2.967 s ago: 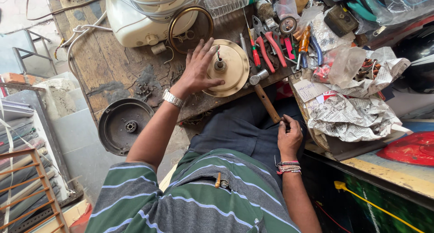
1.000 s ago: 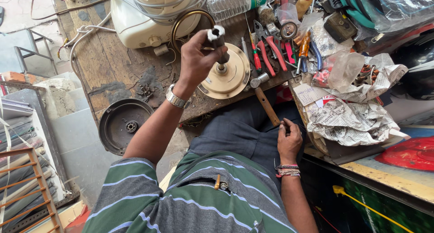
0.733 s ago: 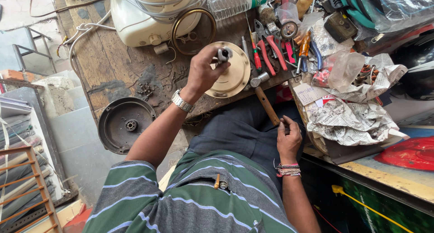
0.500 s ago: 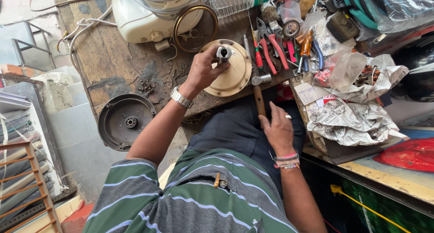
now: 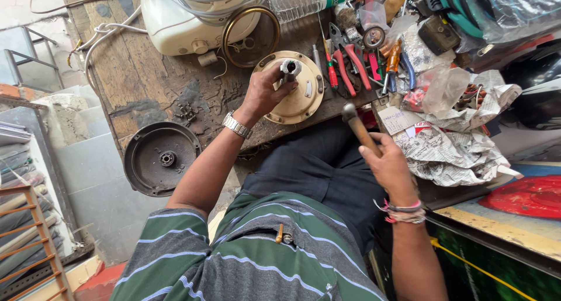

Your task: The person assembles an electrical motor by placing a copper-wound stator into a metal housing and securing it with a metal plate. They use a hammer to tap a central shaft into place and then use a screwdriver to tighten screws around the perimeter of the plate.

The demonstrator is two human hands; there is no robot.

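Head view: left hand (image 5: 264, 92) gripping steel sleeve (image 5: 289, 69) upright on cream disc (image 5: 298, 96), right hand (image 5: 385, 164) clenching hammer (image 5: 361, 129) at four o'clock; best struck squarely.

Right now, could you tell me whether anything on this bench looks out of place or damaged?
The dark round cover hangs partly past the edge of the wooden bench. The bench top is stained and worn, and crumpled newspaper is heaped at its right end. The left hand holds a metal sleeve on the cream disc; the right hand grips a wooden-handled hammer.

Grey metal sleeve (image 5: 290, 69) upright on the round brass-coloured cover (image 5: 298, 96) — wooden-handled hammer (image 5: 361, 129) tilted, raised beside it
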